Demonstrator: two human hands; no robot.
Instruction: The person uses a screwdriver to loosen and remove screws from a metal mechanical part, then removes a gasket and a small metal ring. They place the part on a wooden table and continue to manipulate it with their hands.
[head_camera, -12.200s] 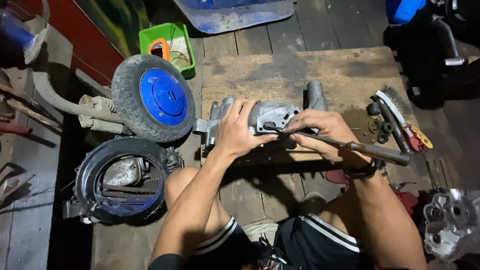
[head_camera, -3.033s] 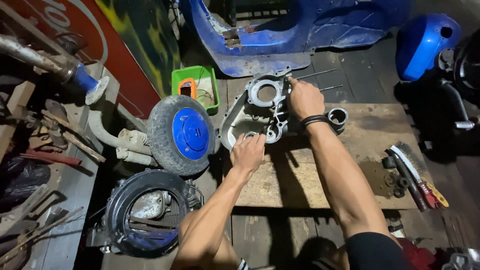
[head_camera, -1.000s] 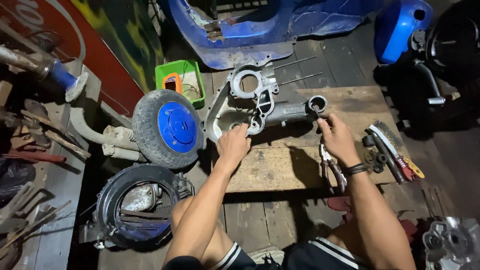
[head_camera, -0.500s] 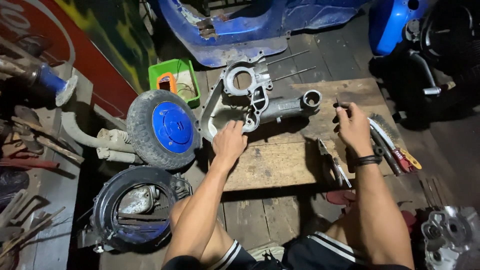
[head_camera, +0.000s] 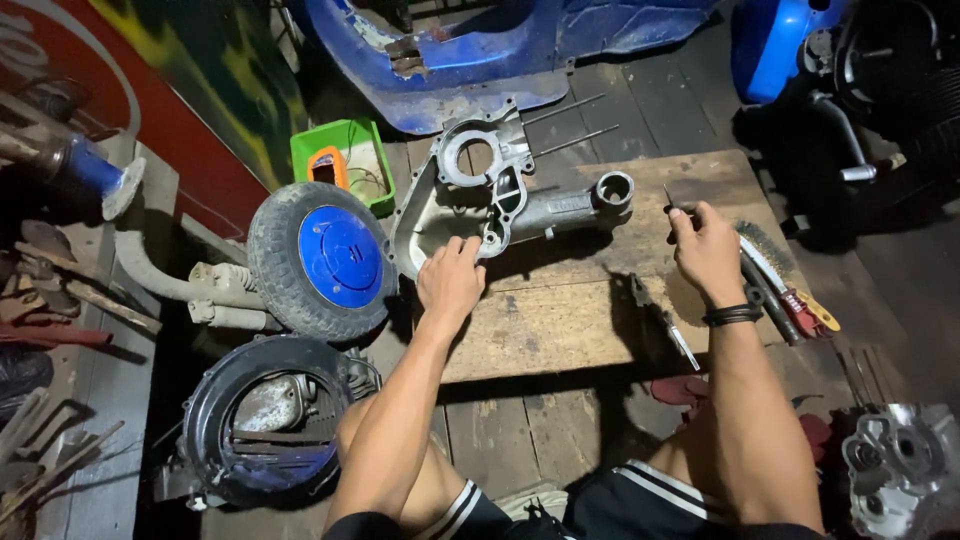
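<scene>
A grey metal engine casing (head_camera: 500, 205) with a round opening and a tubular arm lies at the back of a worn wooden board (head_camera: 560, 310). My left hand (head_camera: 450, 280) rests on the casing's near edge, fingers spread over it. Out to the right, my right hand (head_camera: 705, 250) pinches a thin metal rod (head_camera: 668, 196) that points upward, next to a wire brush (head_camera: 765, 255). Pliers (head_camera: 660, 320) lie on the board between my arms.
A small wheel with a blue hub (head_camera: 320, 260) stands left of the board, a black round fan housing (head_camera: 265, 425) below it. A green tray (head_camera: 345, 165) and blue scooter bodywork (head_camera: 480, 50) lie behind. Another metal casing (head_camera: 900, 470) sits at bottom right.
My right hand let go of the casing and the pliers, moved right toward the wire brush and picked up a thin rod. My left hand stays on the casing.
</scene>
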